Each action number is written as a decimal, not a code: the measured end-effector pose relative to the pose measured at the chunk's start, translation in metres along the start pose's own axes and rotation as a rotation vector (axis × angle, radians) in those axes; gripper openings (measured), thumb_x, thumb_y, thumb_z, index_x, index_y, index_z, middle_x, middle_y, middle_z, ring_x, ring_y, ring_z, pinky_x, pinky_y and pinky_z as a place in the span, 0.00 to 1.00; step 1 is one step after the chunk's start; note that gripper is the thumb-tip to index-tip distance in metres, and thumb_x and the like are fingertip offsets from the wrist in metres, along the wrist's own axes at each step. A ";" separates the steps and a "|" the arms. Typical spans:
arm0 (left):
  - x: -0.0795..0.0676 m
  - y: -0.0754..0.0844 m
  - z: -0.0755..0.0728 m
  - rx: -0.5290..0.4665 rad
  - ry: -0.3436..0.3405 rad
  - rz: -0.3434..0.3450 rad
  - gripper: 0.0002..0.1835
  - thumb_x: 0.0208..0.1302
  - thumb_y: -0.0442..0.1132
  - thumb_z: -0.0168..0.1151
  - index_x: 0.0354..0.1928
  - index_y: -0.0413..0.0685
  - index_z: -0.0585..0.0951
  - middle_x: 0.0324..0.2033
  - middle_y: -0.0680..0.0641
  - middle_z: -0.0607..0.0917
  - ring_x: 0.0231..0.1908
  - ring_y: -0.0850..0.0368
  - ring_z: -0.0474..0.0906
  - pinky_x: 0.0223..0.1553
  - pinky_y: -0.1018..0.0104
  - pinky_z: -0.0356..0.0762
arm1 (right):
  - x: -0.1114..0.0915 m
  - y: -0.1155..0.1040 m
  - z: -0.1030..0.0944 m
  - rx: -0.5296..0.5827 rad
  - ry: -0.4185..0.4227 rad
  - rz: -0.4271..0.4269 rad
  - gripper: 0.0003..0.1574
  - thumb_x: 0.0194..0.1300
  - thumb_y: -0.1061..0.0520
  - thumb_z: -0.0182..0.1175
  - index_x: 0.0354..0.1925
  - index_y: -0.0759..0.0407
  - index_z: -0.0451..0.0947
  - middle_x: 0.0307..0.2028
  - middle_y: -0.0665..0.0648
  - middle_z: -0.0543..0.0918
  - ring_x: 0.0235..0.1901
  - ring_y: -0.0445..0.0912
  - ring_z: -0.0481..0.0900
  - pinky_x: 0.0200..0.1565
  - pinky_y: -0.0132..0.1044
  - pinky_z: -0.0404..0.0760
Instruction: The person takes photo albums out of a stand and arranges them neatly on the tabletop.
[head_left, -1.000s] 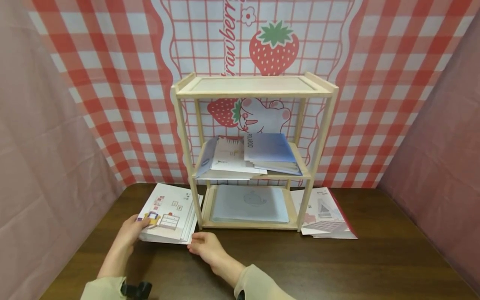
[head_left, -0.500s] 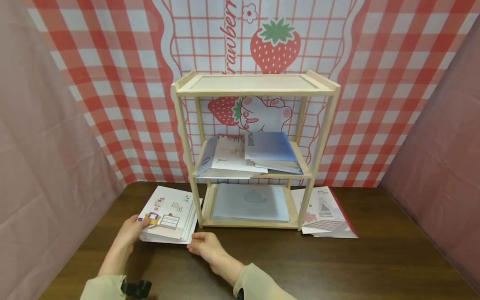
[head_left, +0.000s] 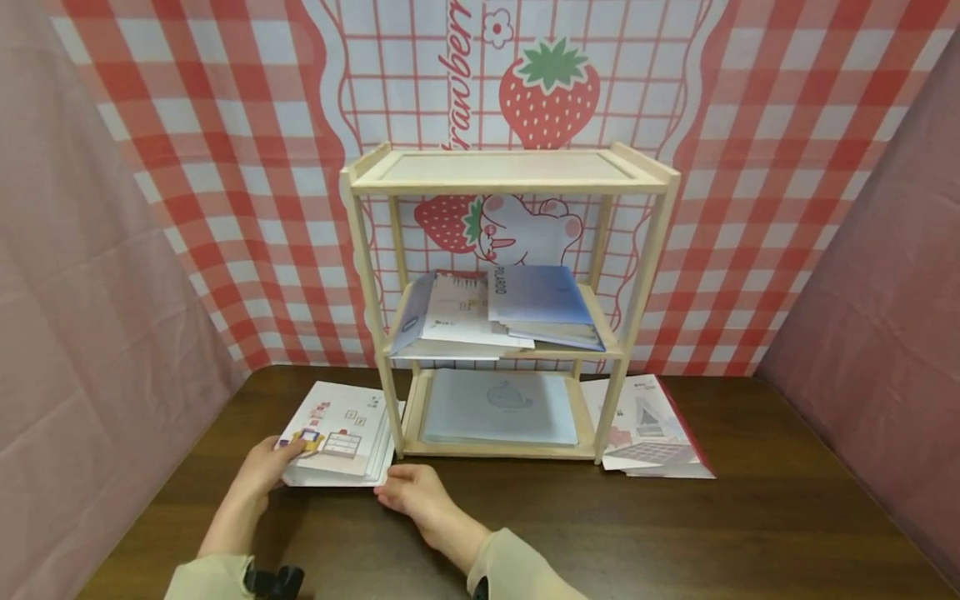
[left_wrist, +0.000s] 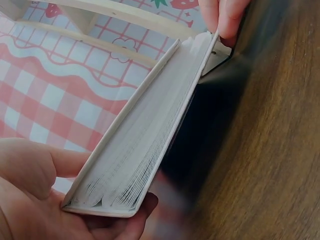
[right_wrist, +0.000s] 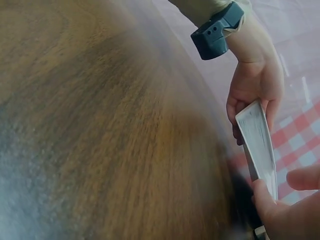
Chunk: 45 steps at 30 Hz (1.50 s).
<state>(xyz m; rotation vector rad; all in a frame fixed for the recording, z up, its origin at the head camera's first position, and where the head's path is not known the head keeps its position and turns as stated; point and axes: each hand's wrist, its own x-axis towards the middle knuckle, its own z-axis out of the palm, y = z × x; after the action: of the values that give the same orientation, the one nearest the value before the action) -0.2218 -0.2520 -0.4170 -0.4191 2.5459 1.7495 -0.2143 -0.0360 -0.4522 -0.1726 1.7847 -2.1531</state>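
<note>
A thick white photo album [head_left: 330, 433], its cover printed with a yellow armchair and drawers, is tilted a little above the table left of the shelf. My left hand [head_left: 262, 467] grips its left side, thumb on the cover and fingers underneath. In the left wrist view the album's page edges [left_wrist: 135, 145] show between its two covers, which are spread wider at the left-hand end. My right hand [head_left: 418, 500] pinches the near right corner; the right wrist view shows its fingertips [right_wrist: 262, 195] on the album's end.
A pale wooden shelf [head_left: 513, 187] stands behind. Its middle tier bears a blue POLAROID album [head_left: 536, 293] and a white one [head_left: 457, 308]; a pale blue album [head_left: 498, 408] lies below. At right, a white-and-red album [head_left: 648, 425] lies on the dark wooden table [head_left: 525, 533].
The white album's far edge has sunk towards me, while its near edge stays about level. My left hand has shifted slightly right and nearer; my right hand stays at the corner.
</note>
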 end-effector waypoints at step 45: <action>0.015 -0.004 0.026 -0.309 0.172 0.021 0.30 0.62 0.31 0.44 0.61 0.19 0.50 0.58 0.27 0.58 0.52 0.44 0.59 0.56 0.55 0.59 | 0.015 0.001 0.008 0.500 0.009 0.101 0.37 0.59 0.74 0.42 0.62 0.84 0.38 0.59 0.77 0.53 0.63 0.63 0.53 0.65 0.49 0.56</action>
<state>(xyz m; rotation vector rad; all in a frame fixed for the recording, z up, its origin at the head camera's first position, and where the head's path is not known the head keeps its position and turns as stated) -0.2392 -0.2322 -0.4330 -0.5775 2.3919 2.2152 -0.2258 -0.0484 -0.4534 0.0491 1.1765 -2.4414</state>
